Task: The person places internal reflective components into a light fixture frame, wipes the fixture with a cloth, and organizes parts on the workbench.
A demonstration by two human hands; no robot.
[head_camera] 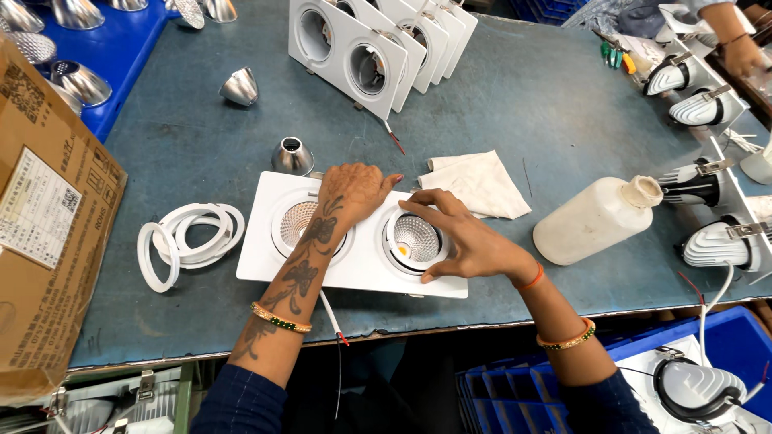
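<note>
A white rectangular twin downlight frame point(265, 257) lies flat on the grey-blue table, with a silver reflector in each of its two round openings. My left hand point(351, 193) rests palm-down on the frame's middle, between the left reflector point(297, 223) and the right one. My right hand point(460, 238) curls around the right reflector point(416, 239), fingers on its white ring. A red-and-white wire point(331, 316) trails from under the frame toward the table's front edge.
Loose white rings point(193, 237) lie left of the frame, two loose reflectors point(291, 155) behind it. A folded cloth point(478, 183) and a tipped white bottle point(595, 221) lie right. Finished frames point(370, 48) lean at the back. A cardboard box point(48, 217) stands left. Another person's hand point(744, 52) works far right.
</note>
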